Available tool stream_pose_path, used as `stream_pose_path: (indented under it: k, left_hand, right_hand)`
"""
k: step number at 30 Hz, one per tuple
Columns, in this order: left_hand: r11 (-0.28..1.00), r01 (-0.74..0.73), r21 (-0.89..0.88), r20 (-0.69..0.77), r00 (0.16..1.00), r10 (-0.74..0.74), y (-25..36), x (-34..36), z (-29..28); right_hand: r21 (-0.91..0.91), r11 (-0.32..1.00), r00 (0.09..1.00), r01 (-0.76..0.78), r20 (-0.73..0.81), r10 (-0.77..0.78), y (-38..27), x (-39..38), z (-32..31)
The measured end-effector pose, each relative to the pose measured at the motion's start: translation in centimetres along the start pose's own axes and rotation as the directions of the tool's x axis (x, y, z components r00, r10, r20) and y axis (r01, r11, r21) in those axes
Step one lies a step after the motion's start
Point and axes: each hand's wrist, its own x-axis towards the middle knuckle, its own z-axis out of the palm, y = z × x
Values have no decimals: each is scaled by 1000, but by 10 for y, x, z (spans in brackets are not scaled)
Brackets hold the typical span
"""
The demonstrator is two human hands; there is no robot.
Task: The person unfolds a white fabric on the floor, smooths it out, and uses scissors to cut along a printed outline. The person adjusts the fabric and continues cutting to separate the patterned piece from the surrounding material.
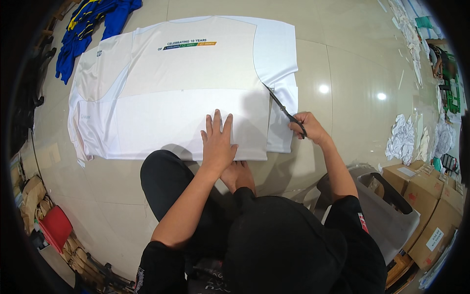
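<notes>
A large white fabric sheet [196, 110] lies spread on the floor, in layers, with a cream printed area across its upper part. Thin curved outlines run over it, one at the right and one at the left. My left hand [219, 142] presses flat on the lower middle of the cloth, fingers spread. At the right edge, my right hand [309, 127] grips the handles of black scissors [281, 105]. Their blades point up and left, with the tips at the lower end of the right-hand curved line. Whether the blades are parted is hard to see.
My bare foot [240, 175] is by the cloth's lower edge. Blue and yellow garments [90, 29] lie at the upper left. A grey plastic chair [387, 210] and cardboard boxes [435, 201] stand at the lower right. Crumpled white scraps [401, 139] lie farther right; a red object [55, 227] is lower left.
</notes>
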Motion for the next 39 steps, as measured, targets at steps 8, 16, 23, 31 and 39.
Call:
stream_pose_path:
  k: [8, 16, 23, 31, 39]
  left_hand:
    - [1000, -2, 2, -4, 1000, 2, -3, 0, 3]
    - [1000, -27, 4, -22, 999, 27, -4, -1, 3]
    - [1000, -29, 8, -23, 999, 30, -2, -1, 2]
    - [1000, -28, 15, -24, 999, 28, -2, -1, 2]
    - [1000, -23, 11, -14, 1000, 23, -1, -1, -1]
  right_hand:
    - [-12, 1000, 1000, 15, -21, -16, -14, 4, 7]
    - [19, 999, 999, 44, -5, -43, -20, 10, 10]
    - [20, 999, 999, 37, -5, -37, -16, 13, 11]
    - [48, 998, 999, 29, -27, -28, -9, 12, 18]
    - [71, 997, 999, 10, -46, -6, -5, 9, 28]
